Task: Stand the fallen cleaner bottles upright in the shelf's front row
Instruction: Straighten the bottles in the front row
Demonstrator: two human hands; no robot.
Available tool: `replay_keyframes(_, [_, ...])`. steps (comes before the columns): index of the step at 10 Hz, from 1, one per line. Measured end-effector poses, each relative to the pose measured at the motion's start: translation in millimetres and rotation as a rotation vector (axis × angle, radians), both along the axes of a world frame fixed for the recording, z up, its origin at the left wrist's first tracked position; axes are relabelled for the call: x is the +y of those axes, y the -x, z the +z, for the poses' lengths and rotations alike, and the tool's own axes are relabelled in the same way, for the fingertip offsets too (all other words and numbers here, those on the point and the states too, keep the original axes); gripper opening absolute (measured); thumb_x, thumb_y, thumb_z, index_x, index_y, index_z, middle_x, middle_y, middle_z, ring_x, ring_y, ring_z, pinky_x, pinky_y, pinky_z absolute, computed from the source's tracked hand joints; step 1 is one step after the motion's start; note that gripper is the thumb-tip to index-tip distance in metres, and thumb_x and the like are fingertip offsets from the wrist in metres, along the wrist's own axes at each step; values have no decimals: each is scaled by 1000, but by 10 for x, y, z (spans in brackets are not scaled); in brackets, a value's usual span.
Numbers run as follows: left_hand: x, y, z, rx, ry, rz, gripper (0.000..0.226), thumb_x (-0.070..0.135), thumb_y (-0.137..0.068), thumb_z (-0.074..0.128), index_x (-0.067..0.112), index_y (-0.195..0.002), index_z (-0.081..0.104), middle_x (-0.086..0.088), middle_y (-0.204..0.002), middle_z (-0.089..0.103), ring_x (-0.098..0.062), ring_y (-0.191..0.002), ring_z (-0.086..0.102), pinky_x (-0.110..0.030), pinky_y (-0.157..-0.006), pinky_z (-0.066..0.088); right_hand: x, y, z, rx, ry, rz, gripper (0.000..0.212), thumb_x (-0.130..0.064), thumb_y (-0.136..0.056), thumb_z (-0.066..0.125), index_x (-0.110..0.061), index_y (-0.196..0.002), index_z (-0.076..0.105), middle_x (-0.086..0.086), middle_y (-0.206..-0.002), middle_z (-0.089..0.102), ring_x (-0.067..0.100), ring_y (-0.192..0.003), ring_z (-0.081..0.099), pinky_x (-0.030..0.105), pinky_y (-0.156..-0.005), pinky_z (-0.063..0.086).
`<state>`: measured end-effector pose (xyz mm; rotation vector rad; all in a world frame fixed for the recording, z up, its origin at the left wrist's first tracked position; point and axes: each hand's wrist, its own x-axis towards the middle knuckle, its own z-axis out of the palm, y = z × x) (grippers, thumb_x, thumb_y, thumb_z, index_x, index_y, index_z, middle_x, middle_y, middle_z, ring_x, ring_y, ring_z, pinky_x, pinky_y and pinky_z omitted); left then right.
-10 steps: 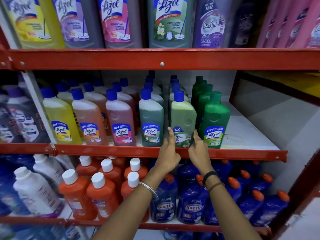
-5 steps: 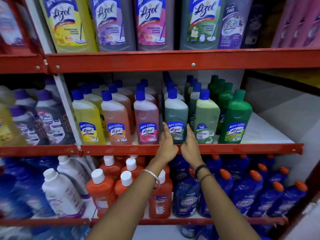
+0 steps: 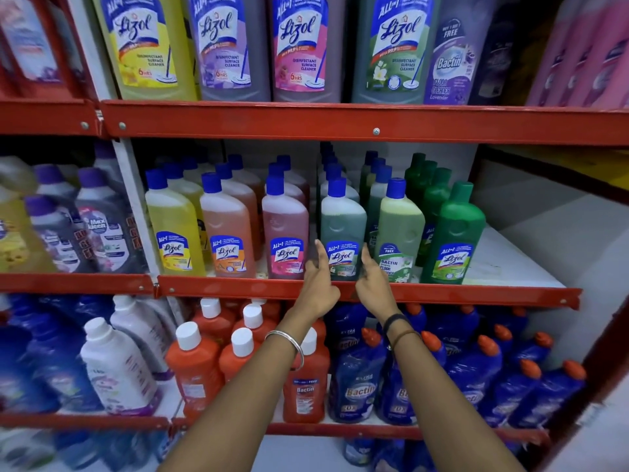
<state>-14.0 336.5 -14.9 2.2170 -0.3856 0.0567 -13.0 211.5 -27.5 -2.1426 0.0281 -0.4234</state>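
Observation:
The middle shelf (image 3: 442,294) carries a front row of upright cleaner bottles: yellow (image 3: 173,229), orange (image 3: 226,233), pink (image 3: 285,233), dark green (image 3: 342,229), pale green (image 3: 400,229) and bright green (image 3: 454,236). My left hand (image 3: 318,284) and my right hand (image 3: 372,282) flank the base of the dark green bottle, fingers extended. Whether they touch it is unclear. No fallen bottle shows in this row.
More bottles stand in rows behind the front ones. Large Lizol bottles (image 3: 299,46) fill the shelf above. Orange bottles (image 3: 194,366) and blue Bactin bottles (image 3: 354,379) crowd the shelf below. Bare white shelf board (image 3: 503,260) lies right of the bright green bottle.
Both hands have shifted left from the pale green bottle to either side of the dark green one. The view has moved left and closer.

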Motion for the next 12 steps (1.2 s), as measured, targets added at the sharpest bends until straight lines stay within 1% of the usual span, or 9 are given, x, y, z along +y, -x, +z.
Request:
replay_keyframes(1, [12, 23, 23, 25, -5, -13, 94, -7, -82, 44, 24, -142, -22, -20, -145, 19, -32, -132, 32, -30, -99, 34, -33, 9, 1, 12, 34, 43, 74, 12, -81, 35, -9, -148, 12, 17, -136, 49, 30, -121, 50, 34, -101, 43])
replay_keyframes(2, [79, 73, -35, -19, 54, 6, 87, -10, -77, 43, 18, -147, -1, -18, -144, 31, -31, -129, 40, -26, -97, 35, 49, 90, -80, -22, 20, -63, 62, 1, -82, 40, -5, -143, 30, 17, -134, 53, 31, -121, 52, 38, -103, 44])
replay_keyframes(3, [203, 142, -128, -284, 341, 264, 60, -14, -73, 41, 4, -130, 45, -17, -126, 56, -29, -118, 53, -32, -102, 42, 334, 303, -177, -254, -34, -237, 44, -2, -84, 45, -7, -127, 52, 12, -127, 61, 26, -117, 56, 36, -101, 46])
replay_keyframes(4, [418, 127, -143, -414, 433, 449, 65, -17, -71, 40, 5, -132, 41, -18, -137, 42, -27, -128, 40, -9, -99, 27, 638, 352, -160, -326, -86, -36, 51, 6, -81, 41, -7, -129, 52, 10, -132, 58, 21, -123, 53, 34, -108, 40])
replay_keyframes(5, [635, -35, -175, -344, 331, 358, 79, -17, -73, 40, 7, -145, 16, -20, -150, 22, -29, -140, 23, -3, -98, 14, 824, 163, -90, -180, -19, 118, 64, 11, -79, 38, -3, -141, 35, 14, -146, 41, 25, -136, 39, 35, -116, 29])
replay_keyframes(6, [796, -161, -238, -252, 222, 193, 90, -18, -70, 38, 13, -146, 1, -13, -156, 17, -26, -143, 20, -26, -113, 20, 961, -12, -74, -53, 13, 147, 69, 8, -79, 39, -4, -145, 23, 17, -150, 34, 29, -139, 34, 41, -116, 28])
replay_keyframes(7, [881, -228, -304, -218, 175, 131, 95, -16, -68, 38, 19, -146, -5, -11, -155, 20, -26, -141, 25, -35, -113, 27, 1008, -113, -91, -7, 5, 90, 72, 9, -77, 41, -4, -146, 21, 19, -146, 41, 31, -133, 42, 37, -111, 35])
replay_keyframes(10, [995, -222, -247, -164, 151, 87, 97, -15, -70, 39, 22, -145, -10, -10, -154, 24, -26, -136, 34, -25, -100, 31, 1115, -129, -126, 20, -39, 31, 70, 9, -81, 41, -8, -146, 21, 17, -127, 59, 27, -113, 59, 26, -94, 47])
replay_keyframes(12, [1067, -90, -171, -189, 85, 80, 82, -10, -76, 42, 12, -147, 6, -16, -149, 32, -29, -135, 35, -35, -111, 32, 1069, 15, -29, 2, 15, 48, 61, -8, -86, 46, -10, -144, 27, 16, -123, 62, 29, -114, 59, 28, -93, 45])
